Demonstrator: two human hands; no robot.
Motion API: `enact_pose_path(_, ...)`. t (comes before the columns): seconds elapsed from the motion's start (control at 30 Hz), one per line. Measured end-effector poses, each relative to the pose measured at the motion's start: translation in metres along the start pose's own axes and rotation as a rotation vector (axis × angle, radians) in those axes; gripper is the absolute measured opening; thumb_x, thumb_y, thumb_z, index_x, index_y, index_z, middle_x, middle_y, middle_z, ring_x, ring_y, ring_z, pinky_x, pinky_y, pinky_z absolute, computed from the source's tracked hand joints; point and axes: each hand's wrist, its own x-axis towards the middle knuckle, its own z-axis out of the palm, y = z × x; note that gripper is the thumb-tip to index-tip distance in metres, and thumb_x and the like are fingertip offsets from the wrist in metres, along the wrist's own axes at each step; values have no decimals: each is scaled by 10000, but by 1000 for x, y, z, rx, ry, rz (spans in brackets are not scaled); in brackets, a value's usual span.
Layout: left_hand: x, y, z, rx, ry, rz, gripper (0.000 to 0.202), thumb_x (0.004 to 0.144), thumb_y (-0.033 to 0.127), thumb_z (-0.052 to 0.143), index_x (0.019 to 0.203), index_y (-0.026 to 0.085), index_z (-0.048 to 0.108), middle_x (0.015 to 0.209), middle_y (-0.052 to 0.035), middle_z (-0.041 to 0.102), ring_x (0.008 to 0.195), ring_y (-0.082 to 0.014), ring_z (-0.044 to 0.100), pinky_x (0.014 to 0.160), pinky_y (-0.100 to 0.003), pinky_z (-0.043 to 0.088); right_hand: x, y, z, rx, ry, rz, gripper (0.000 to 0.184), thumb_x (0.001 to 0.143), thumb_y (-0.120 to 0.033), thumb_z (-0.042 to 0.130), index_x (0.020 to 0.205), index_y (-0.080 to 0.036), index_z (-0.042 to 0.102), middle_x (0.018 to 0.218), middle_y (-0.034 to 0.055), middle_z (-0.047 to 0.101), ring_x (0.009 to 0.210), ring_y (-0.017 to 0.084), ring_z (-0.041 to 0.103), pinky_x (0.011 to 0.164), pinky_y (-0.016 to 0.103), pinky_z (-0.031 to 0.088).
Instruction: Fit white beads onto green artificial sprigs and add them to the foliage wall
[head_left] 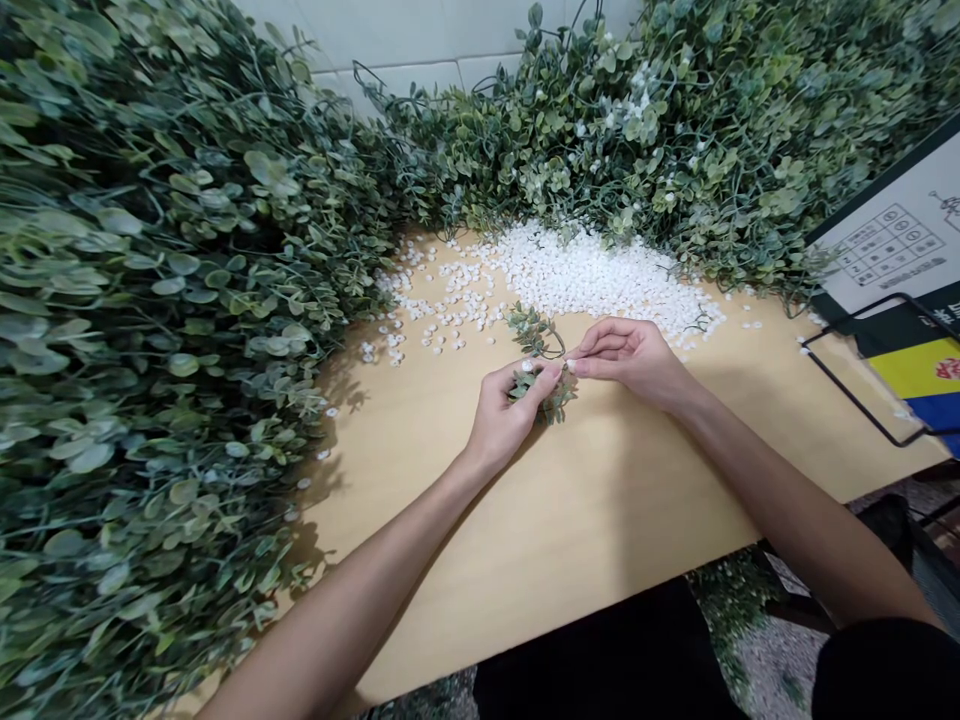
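My left hand is closed around a small green artificial leaf sprig on the tan table. My right hand pinches something small and white at its fingertips, right against the sprig. Another part of the sprig lies just beyond my fingers. A heap of small white beads spreads across the table behind both hands.
Big piles of artificial green foliage crowd the left side, and more foliage lines the back. A printed sheet in a black wire stand is at the right edge. Scattered beads lie left of the heap.
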Motion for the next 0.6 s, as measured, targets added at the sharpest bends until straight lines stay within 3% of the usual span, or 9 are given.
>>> enact_pose_path(0.6, 0, 6, -1, 190, -40, 90, 272, 910, 454, 739, 865, 186, 761, 836, -48, 720, 769, -176, 637, 725, -301, 491, -5, -3, 2, -102, -2, -50, 368, 597, -356, 1002, 805, -181, 754, 845, 57, 817, 776, 190, 782, 784, 312, 650)
